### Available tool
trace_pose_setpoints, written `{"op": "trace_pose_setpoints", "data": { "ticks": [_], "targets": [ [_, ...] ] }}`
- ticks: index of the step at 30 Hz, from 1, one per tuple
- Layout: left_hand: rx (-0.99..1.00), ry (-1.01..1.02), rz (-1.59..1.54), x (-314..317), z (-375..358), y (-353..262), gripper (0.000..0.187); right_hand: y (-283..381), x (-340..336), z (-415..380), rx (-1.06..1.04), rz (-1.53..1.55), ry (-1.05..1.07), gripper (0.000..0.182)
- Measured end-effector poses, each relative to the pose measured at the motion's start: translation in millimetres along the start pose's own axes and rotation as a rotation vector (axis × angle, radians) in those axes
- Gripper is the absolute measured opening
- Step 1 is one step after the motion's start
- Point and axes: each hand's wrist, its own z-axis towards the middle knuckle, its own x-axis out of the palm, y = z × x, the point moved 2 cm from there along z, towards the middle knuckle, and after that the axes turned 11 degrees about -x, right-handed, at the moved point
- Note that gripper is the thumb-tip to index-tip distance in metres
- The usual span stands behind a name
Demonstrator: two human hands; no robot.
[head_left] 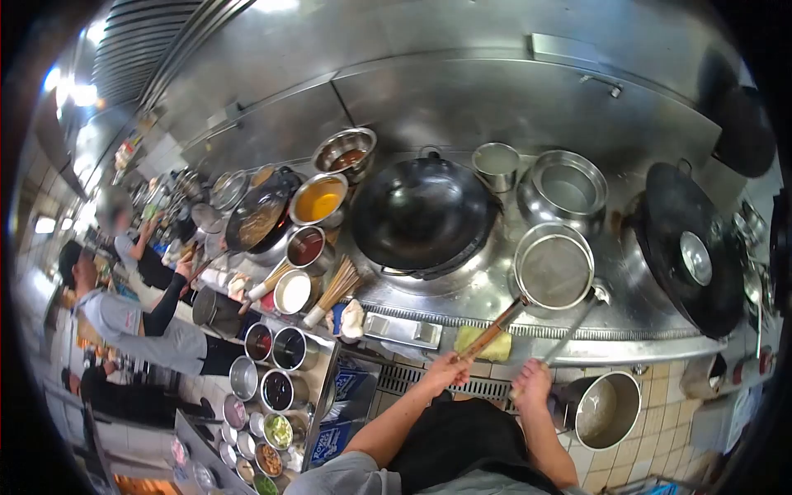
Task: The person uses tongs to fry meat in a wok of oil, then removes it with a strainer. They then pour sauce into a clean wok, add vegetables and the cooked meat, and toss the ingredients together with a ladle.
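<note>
My left hand [448,370] is closed round the wooden handle of a round mesh strainer [554,266], which lies over the steel range at the front of a steel pot [565,190]. To its right, my right hand [532,383] grips the handle of a ladle [569,332], whose bowl end rests near the strainer's right rim. A folded yellow-green cloth [484,343] lies on the range edge between the two handles. The large black wok [422,213] on the burner ahead has nothing visible in it.
A second wok [689,247] with a metal bowl stands at the right. Bowls of sauce [320,200] and a bamboo brush [332,289] are left of the centre wok. A deep pot [608,410] stands low at right. Co-workers [136,322] work at the left.
</note>
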Motion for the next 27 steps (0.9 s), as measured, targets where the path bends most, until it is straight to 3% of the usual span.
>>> {"op": "trace_pose_setpoints", "data": {
  "ticks": [3,7,8,9,11,13,15,17,18,20,21,23,24,26,27],
  "targets": [
    [-0.022,0.104,-0.110,14,-4,12,0.033,31,-17,-23,-0.039,-0.042,-0.031,0.017],
    [-0.047,0.100,-0.120,19,-31,2,0.031,54,-16,-53,-0.143,-0.201,-0.010,0.017],
    [-0.007,0.226,-0.048,-3,7,28,0.041,58,-13,-58,-0.191,-0.211,0.066,0.015],
    [-0.006,0.220,-0.054,-7,-2,21,0.041,62,-9,-63,-0.241,-0.220,0.141,0.014],
    [0.373,-0.401,0.589,-33,-22,-13,0.056,64,-3,-60,-0.230,-0.231,0.191,0.014],
    [0.767,-0.652,0.650,-65,-22,-43,0.054,60,0,-44,-0.146,-0.244,0.443,0.018],
    [0.905,-0.841,0.772,-81,-60,-107,0.051,63,23,-37,-0.102,-0.380,0.488,0.028],
    [1.039,-0.988,0.904,-95,-72,-153,0.043,68,70,-42,-0.407,-0.752,0.358,0.031],
    [1.033,-0.990,0.892,-107,-67,-168,0.043,67,98,-46,-0.407,-0.764,0.362,0.031],
    [0.800,-0.920,1.275,-122,-45,-183,0.032,61,147,-58,-0.659,-1.072,0.551,0.036],
    [0.801,-0.919,1.263,-127,-37,-187,0.032,40,155,-43,-0.662,-1.082,0.553,0.036],
    [0.788,-0.807,1.408,-135,-18,-201,0.035,-7,183,-5,-1.180,-1.074,0.844,0.040],
    [0.791,-0.809,1.393,-137,-7,-204,0.035,-7,213,-23,-1.185,-1.086,0.852,0.040],
    [0.596,-0.656,1.348,-141,16,-199,0.037,-15,302,-74,-0.276,-0.900,0.904,0.042],
    [0.534,-0.543,1.494,-142,10,-204,0.033,-28,334,-79,-0.256,-0.876,0.963,0.042]
  ]
}}
